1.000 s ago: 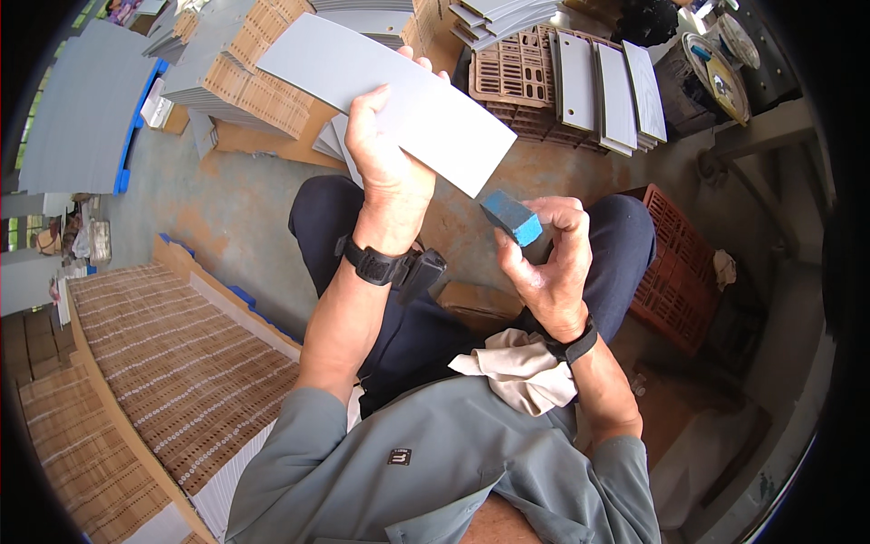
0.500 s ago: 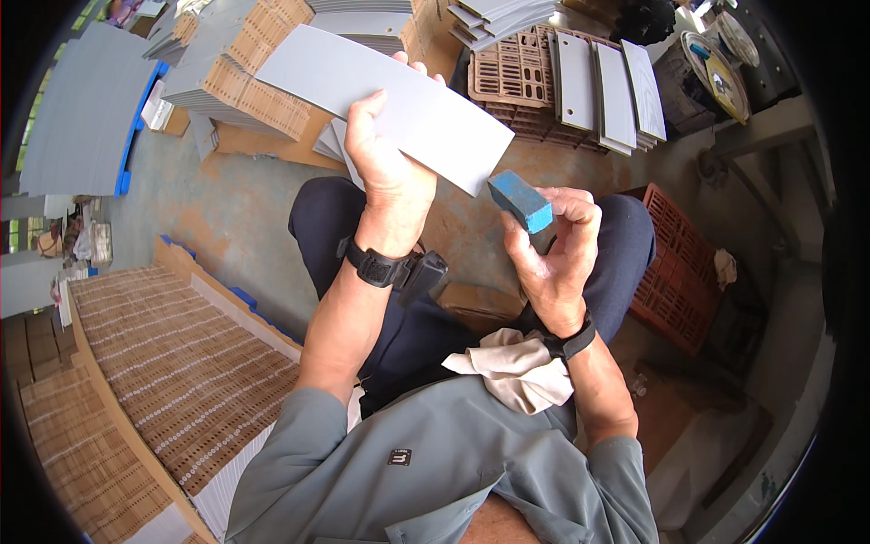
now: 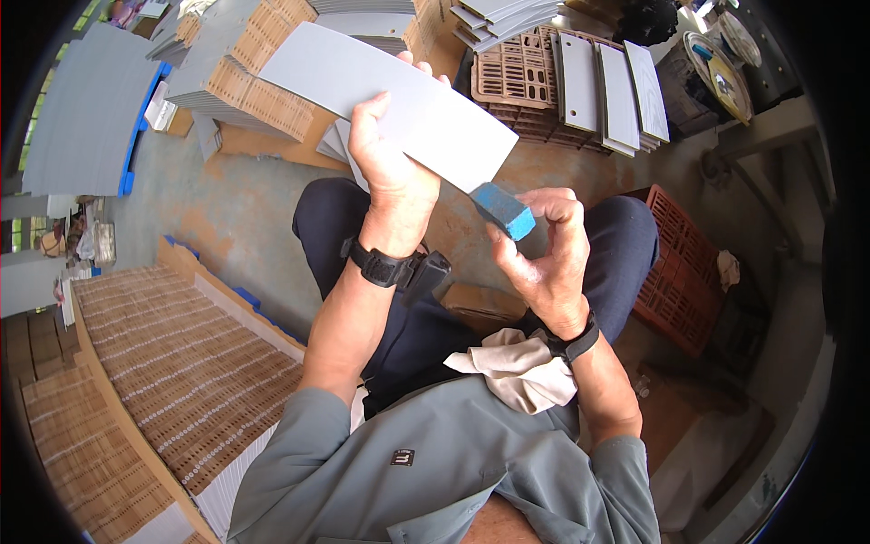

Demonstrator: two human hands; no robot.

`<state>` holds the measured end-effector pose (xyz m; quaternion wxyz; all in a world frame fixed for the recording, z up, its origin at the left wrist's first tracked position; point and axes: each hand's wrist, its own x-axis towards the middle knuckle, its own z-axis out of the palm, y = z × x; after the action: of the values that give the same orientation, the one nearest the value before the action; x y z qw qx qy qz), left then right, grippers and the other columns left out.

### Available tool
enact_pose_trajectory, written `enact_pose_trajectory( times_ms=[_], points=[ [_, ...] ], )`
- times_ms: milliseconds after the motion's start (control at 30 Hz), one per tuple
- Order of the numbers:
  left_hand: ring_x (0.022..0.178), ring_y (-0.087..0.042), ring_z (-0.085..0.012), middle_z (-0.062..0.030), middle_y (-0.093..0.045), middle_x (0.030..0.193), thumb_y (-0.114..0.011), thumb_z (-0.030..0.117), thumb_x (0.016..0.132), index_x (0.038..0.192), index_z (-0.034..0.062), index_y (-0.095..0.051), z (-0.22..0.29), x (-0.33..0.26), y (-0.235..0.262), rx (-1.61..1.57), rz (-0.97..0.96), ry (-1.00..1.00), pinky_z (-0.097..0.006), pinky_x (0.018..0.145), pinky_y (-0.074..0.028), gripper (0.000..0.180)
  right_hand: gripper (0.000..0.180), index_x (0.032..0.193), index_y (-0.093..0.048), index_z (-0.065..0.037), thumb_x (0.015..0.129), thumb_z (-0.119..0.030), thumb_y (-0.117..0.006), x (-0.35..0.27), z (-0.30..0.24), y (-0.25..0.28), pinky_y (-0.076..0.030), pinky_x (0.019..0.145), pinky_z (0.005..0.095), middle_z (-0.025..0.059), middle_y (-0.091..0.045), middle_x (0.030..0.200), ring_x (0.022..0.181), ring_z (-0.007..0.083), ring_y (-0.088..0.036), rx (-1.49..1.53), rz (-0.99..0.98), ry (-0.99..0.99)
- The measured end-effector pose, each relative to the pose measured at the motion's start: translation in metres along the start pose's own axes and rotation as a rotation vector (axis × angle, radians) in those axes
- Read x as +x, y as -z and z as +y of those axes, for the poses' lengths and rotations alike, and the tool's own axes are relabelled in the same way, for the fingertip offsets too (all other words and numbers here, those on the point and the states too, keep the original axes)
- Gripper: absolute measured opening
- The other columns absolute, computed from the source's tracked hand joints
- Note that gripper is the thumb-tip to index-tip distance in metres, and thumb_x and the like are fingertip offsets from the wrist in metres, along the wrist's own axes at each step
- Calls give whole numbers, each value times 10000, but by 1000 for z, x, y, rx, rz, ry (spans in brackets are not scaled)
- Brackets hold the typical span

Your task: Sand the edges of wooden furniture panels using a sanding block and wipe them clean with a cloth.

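My left hand (image 3: 391, 163) grips a flat, light grey rectangular panel (image 3: 426, 113) from below, its thumb lying over the near long edge and fingertips showing at the far edge. The panel tilts, running from upper left down toward the right. In my right hand (image 3: 555, 258) a blue block (image 3: 505, 210), like a sanding block, is pinched between thumb and fingers. The block's far end sits at the panel's near right corner and appears to touch it. A beige cloth (image 3: 517, 370) lies in my lap beside my right wrist.
Stacked grey panels (image 3: 86, 109) stand at the far left, with brown slatted stacks (image 3: 263, 86) nearer the middle. More panels (image 3: 578, 82) rest on a brown plastic crate (image 3: 512, 72) ahead. A red crate (image 3: 681, 281) is by my right knee; a slatted stack (image 3: 181, 363) lies left.
My right hand has moved the blue block a little left and nearer me, to the panel's near corner. The left hand and panel are almost unmoved.
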<state>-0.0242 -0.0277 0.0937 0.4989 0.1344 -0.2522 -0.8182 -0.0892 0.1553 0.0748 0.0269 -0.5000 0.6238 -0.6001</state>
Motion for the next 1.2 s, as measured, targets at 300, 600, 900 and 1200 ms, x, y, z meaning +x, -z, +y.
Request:
enact_pose_trajectory(
  times_ms=[300,600,900,1200],
  points=[
    [1256,-557,-278,-147,-568,1354,-505,239,888,1389,-38,-485,-3,2,-2,7,-25,-13,-498,1145,-434,572,445,1060,-521,-59,740,14,-822,-5,-3,3,-549,803,347,130,-680,1007,927,249,-674,-6,-53,85],
    [1253,-560,-272,-153,-590,1289,-520,270,886,1394,-37,-498,-2,-4,-2,-14,-35,22,-469,1140,-440,594,393,1038,-532,-34,750,47,-786,-6,-4,5,-537,764,353,129,-612,975,842,262,-630,-147,8,-42],
    [1192,-584,-256,-148,-601,1218,-530,284,898,1373,-34,-518,-3,-4,15,33,-53,44,-445,1126,-454,572,400,1047,-498,-46,768,48,-769,-13,0,9,-525,837,364,129,-622,1017,913,256,-626,-117,7,-82],
    [1367,-414,-400,-293,-376,1453,-719,450,834,1582,12,-243,-38,43,139,1330,537,217,-513,1094,-418,988,388,1222,-509,-33,919,-20,-750,-3,20,89,-447,1069,412,114,-597,1211,1128,222,-586,36,426,-97]
  ],
)
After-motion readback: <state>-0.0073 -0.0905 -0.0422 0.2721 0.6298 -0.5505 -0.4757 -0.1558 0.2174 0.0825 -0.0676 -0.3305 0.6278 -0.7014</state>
